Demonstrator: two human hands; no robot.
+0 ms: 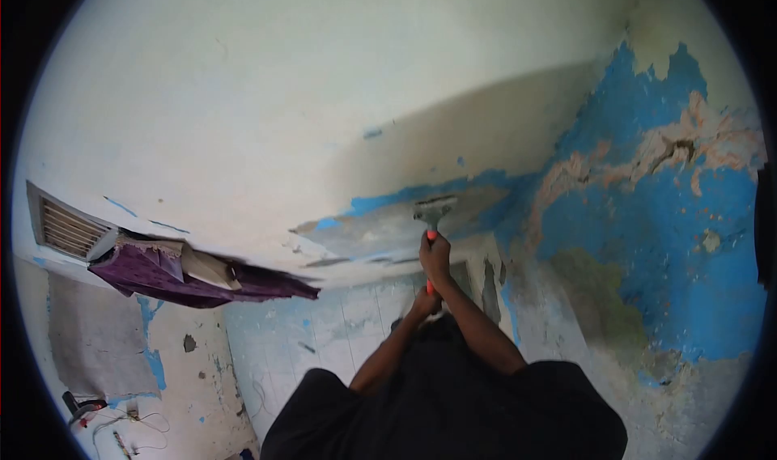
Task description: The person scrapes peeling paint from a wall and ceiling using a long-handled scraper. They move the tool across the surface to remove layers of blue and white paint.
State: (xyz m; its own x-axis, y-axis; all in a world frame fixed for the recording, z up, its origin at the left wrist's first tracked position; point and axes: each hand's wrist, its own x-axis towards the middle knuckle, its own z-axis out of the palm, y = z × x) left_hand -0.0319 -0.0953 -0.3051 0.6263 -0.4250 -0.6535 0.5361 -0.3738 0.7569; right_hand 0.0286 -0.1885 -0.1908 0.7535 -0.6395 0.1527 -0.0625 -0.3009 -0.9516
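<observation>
Both of my hands are wrapped round the orange handle of a scraper [435,209]. My right hand [435,256] grips the handle higher up, just below the metal head. Lower down, my left hand [425,303] holds the handle near its end. The scraper's wide blade is at a bare grey patch [380,229] of the wall, just under a strip of blue paint [405,195]. Whether the blade touches the surface cannot be made out.
Peeling blue paint [688,250] and a cracked plaster band [639,159] cover the right wall. At the left are a vent grille [73,227] and a hanging purple cloth [162,278]. A tool with cables [81,407] lies at the lower left.
</observation>
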